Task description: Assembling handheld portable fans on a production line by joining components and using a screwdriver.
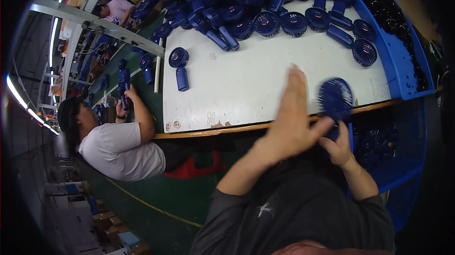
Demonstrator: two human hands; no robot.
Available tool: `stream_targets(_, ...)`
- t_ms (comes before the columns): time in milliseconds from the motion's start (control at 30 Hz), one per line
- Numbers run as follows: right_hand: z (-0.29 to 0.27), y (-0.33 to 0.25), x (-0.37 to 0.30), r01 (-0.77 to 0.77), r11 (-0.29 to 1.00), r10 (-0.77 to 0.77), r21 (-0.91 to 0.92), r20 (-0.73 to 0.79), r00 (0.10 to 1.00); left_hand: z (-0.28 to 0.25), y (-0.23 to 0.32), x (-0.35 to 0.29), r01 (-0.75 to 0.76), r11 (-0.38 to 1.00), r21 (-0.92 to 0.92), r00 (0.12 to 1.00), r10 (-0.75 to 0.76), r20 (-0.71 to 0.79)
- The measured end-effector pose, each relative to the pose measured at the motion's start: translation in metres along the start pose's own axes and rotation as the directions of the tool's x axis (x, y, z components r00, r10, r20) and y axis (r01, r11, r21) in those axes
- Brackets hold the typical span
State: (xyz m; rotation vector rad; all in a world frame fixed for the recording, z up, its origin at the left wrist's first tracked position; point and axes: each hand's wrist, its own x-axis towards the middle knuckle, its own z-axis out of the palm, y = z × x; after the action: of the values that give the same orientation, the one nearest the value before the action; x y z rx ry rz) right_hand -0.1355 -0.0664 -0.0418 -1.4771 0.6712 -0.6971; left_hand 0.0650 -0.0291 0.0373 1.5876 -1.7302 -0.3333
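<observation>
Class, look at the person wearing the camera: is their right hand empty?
No, the right hand grips a dark blue handheld fan by its handle, with the round fan head beyond the fingertips.

The right hand (339,149) holds a blue handheld fan (335,97), the left hand (290,129) is just beside it with straight fingers (296,84), and many similar fans (294,23) lie on the white tabletop (237,89).

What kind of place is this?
Probably a factory or assembly workshop: many matching blue handheld fans lie on a white table, a blue bin holds small black parts, and a co-worker sits nearby.
</observation>
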Motion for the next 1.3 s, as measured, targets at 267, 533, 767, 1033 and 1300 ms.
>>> stream_targets(267, -0.158, 0.13, -0.103, -0.408, 0.838, 0.006, -0.362, -0.742, 0.671, -0.174, -0.266, -0.031, 0.768, 0.474, 0.43, 0.63, -0.442, -0.638)
stream_targets(533, -0.237, 0.228, -0.152, -0.695, 0.457, 0.054, -0.555, -0.763, 0.644, -0.199, -0.296, -0.053, 0.708, 0.644, 0.29, 0.664, -0.468, -0.583)
stream_targets(767, -0.039, 0.037, -0.034, -0.129, 0.981, 0.089, -0.145, -0.257, 0.962, -0.027, -0.087, -0.047, 0.028, 0.433, -0.901, 0.731, -0.624, -0.277)
stream_targets(1033, 0.045, -0.012, 0.01, 0.142, 0.931, -0.117, -0.338, 0.093, 0.989, 0.051, -0.042, -0.039, 0.184, 0.073, -0.98, 0.705, -0.705, 0.08)
stream_targets(1300, -0.033, -0.096, 0.074, 0.334, 0.739, 0.087, -0.585, 0.574, 0.815, 0.054, -0.022, -0.03, 0.38, -0.168, -0.91, 0.901, -0.155, 0.405)
